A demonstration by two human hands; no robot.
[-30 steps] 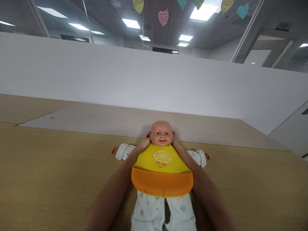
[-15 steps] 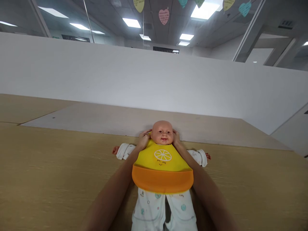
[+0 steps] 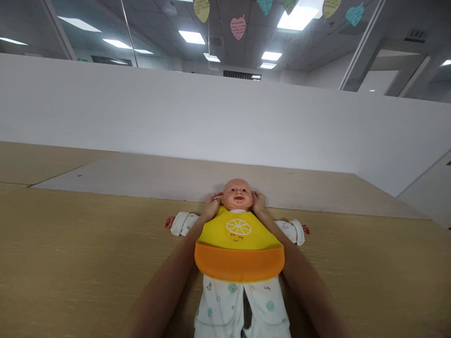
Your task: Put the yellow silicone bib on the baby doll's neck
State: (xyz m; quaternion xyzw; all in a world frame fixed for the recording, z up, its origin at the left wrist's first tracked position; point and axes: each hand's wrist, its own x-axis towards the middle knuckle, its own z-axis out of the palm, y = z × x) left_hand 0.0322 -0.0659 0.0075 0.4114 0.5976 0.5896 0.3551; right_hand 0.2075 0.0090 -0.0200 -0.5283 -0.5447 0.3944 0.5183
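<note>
A baby doll [image 3: 237, 188] in white printed clothes lies on its back, arms spread to the sides. Over its chest is a yellow bib [image 3: 218, 234] with a white citrus slice, a smiling face and an orange catch pocket at the bottom. My left hand [image 3: 212, 206] is curled at the left side of the doll's neck, by the bib's upper corner. On the other side, my right hand [image 3: 258, 203] grips the opposite upper corner beside the head. Both sets of fingertips reach behind the neck, where the bib's straps are hidden. My forearms lie along the doll's sides.
The doll rests on a wood-grain tabletop [image 3: 88, 263]. A pale strip of board [image 3: 169, 173] runs behind its head, up to a white partition [image 3: 211, 117]. Above that stands glass with heart-shaped paper notes [image 3: 237, 28].
The doll's head has tipped back a little, and a white collar now shows between its chin and the bib. My hands stay beside the neck, with only slight finger movement.
</note>
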